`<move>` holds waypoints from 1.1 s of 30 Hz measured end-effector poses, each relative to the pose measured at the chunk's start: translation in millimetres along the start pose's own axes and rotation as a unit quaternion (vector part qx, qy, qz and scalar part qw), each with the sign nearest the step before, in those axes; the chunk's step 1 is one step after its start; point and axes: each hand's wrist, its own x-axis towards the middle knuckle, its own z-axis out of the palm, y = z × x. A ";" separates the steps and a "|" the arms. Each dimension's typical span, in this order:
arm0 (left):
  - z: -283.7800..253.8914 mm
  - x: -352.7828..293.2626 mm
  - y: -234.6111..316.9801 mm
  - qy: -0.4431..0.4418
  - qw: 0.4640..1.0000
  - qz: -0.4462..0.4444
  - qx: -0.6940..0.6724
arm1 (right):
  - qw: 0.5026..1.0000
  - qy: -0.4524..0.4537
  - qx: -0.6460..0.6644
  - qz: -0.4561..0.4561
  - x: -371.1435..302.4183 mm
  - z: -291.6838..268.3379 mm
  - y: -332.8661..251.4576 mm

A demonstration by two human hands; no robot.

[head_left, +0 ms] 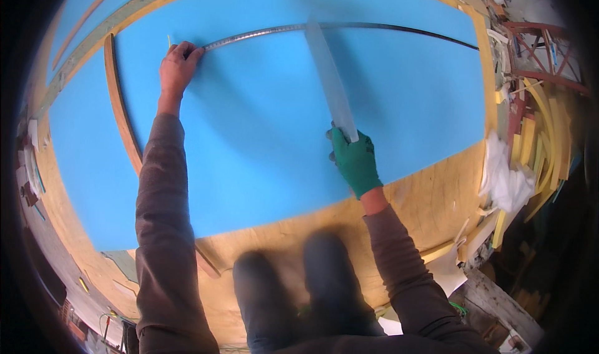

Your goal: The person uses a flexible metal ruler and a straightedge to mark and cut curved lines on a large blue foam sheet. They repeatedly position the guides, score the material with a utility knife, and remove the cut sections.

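Note:
A large light-blue sheet [262,135], apparently foam board, lies in front of me. Across its far part runs a long thin metal ruler [256,33], marked along its left stretch and dark toward the right. My bare left hand [178,72] is at the ruler's left end, fingers pinched on it. A small yellow tip [169,40] shows just beyond those fingers. In a green glove, my right hand [355,157] grips the near end of a long flat pale blade [334,82]. This blade points away from me, and its blurred far end overlaps the ruler; whether they touch, I cannot tell.
A narrow wooden strip [120,104] lies lengthwise over the left part of the sheet. Plywood [430,188] shows along the near side. At the right stand yellow offcuts [549,135], crumpled white plastic [506,173] and a reddish-brown frame [546,51]. My knees are at the near edge.

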 end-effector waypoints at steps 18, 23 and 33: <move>-1.2 0.4 -1.0 -0.001 1.000 0.001 -0.007 | 0.967 0.040 0.167 0.187 -111.0 -110.1 -14.0; -5.3 2.8 -0.3 -0.014 1.000 0.021 0.009 | 0.912 0.194 0.332 0.140 -153.8 -151.6 133.9; -24.8 -117.5 88.8 -0.312 0.920 -0.084 -0.224 | 0.657 0.258 0.670 0.231 -169.0 -129.4 376.5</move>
